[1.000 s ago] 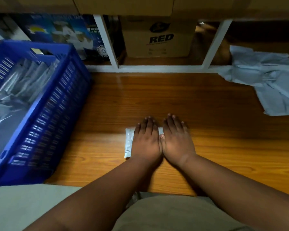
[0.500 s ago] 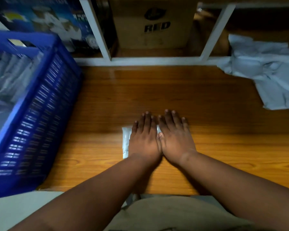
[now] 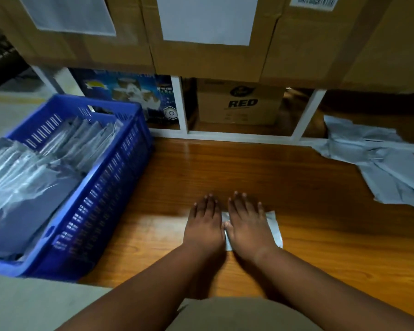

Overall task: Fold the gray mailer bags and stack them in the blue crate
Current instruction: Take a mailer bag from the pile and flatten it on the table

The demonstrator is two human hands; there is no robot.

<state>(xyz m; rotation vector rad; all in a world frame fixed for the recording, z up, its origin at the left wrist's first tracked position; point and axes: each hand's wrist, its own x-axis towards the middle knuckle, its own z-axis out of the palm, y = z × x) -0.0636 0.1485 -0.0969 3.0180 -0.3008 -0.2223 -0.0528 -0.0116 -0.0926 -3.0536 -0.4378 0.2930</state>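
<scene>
Starting from my left, the blue crate [image 3: 101, 187] sits on the wooden floor [image 3: 249, 168] with rows of folded bags [image 3: 65, 144] already standing in it, so that's where this one ends up. Just right of the crate is my left hand [image 3: 204, 223], flat on the floor with the fingers straight, and as far as I can tell it's barely on the bag, more beside it. Right next to it, thumbs nearly touching, is my right hand [image 3: 247, 225], also flat and spread, pressing down on the folded mailer bag [image 3: 274, 226], which pokes out past that hand's right edge and shows a sliver between my thumbs. So nothing is gripped, both palms are just pushing down side by side. My take on doing this bit properly: these poly bags spring back open, so I'd lean my weight through the heels of my palms and smooth outward along the crease to push the air out before lifting anything. When I pick it up I'd pinch it along the folded edge so it doesn't pop open on the way over, then slot it upright against the rows in the crate. Far over on my right the pile of unfolded bags [image 3: 378, 161] is waiting, so plenty left to go.
</scene>
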